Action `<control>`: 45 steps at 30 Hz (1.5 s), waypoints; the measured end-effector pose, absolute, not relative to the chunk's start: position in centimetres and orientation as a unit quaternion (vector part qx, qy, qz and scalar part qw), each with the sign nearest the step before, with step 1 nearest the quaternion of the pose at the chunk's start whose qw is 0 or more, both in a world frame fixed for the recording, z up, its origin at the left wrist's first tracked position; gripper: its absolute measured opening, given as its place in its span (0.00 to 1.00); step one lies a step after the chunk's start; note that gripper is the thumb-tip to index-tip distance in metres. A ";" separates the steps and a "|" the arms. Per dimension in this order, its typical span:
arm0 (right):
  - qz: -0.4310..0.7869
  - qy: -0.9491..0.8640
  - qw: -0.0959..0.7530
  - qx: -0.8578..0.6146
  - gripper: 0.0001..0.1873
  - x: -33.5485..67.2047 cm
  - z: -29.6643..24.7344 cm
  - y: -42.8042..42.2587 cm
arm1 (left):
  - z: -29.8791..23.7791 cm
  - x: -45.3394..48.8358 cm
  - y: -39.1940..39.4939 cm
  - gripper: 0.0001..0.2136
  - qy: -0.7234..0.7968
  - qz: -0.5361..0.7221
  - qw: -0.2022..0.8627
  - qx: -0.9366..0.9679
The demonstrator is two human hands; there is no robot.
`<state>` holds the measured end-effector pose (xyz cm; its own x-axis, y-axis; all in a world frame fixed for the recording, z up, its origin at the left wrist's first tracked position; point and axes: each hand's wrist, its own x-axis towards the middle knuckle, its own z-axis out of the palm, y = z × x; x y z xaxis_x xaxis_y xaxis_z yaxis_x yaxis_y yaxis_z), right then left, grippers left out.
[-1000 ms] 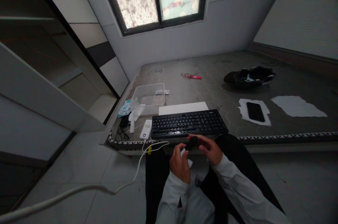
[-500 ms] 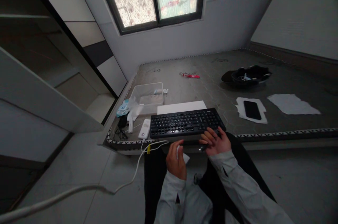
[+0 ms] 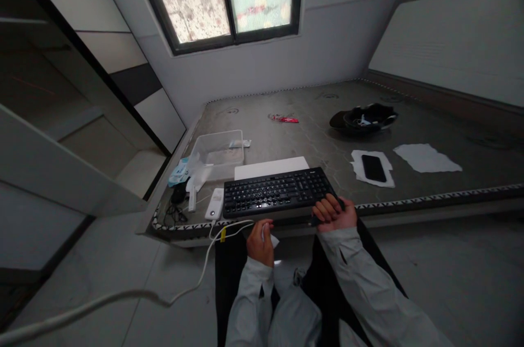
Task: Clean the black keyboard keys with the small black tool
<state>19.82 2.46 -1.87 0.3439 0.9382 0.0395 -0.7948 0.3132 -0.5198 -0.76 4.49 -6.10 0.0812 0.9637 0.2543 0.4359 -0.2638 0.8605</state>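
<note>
My left hand (image 3: 260, 244) is closed around a piece of white tissue (image 3: 275, 240), whose corner pokes out on the right. It is just below the front edge of the mattress. My right hand (image 3: 336, 214) is palm up with its fingers curled round a slim dark object (image 3: 313, 221); one end sticks out to the left, and its kind cannot be made out. Close beyond both hands lies a black keyboard (image 3: 278, 191), face up along the mattress edge. The right fingertips are beside its lower right corner; whether they touch it is unclear.
Behind the keyboard lies a white sheet (image 3: 272, 167), with a clear plastic box (image 3: 216, 153) to its left. A white power bank (image 3: 214, 204) trails a white cable (image 3: 207, 259). A phone (image 3: 373, 168) rests on tissue, near a black cap (image 3: 362, 119) and a red packet (image 3: 289, 119).
My right hand's fingers have curled further over the dark object. My left hand still holds the tissue. The whole view has shifted slightly, so things appear further left.
</note>
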 end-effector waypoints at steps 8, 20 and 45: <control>0.551 -0.133 0.802 -0.189 0.16 20.0 -2.9 3.2 | -7.9 -0.1 4.6 0.15 0.497 0.400 0.215 0.740; 0.513 -0.337 0.735 -0.289 0.21 17.7 -3.3 10.8 | -10.5 0.8 8.7 0.18 0.476 0.307 0.150 0.811; 0.480 -0.430 0.676 -0.356 0.20 15.6 -5.2 13.7 | -12.0 0.9 9.5 0.17 0.495 0.356 0.219 0.762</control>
<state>15.64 13.73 -5.20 0.1681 0.9561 0.2401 -0.3433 0.2851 -0.8949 0.88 9.52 -11.98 0.2569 0.9100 0.3255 0.5974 -0.4142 0.6867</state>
